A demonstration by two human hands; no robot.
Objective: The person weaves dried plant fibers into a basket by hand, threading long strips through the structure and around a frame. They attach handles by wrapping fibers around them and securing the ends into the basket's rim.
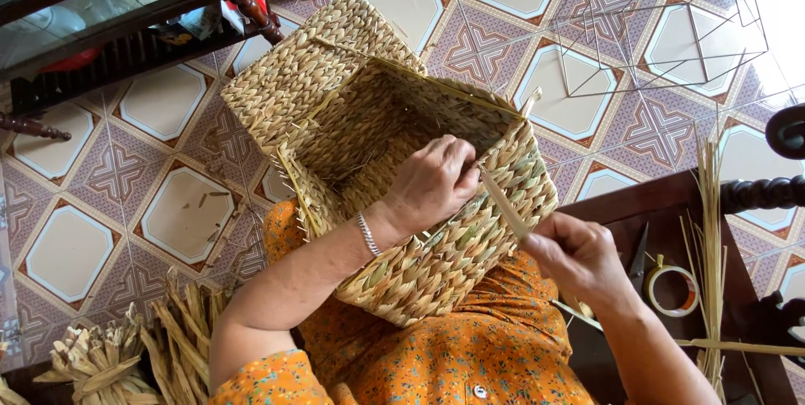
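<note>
Tiled floor (75, 254); one woven basket (352, 120), two hands (432, 183) (579, 254), one strand (503, 202).

There is one woven basket (394, 162), rectangular and straw-coloured. Two hands are on it: one left hand (432, 183) and one right hand (574, 254). One flat straw strip (503, 204) is between them. On the dark bench (620, 204) lie one roll of tape (671, 286) and one pair of scissors (639, 258). One wire frame (671, 28) stands on the floor.
</note>
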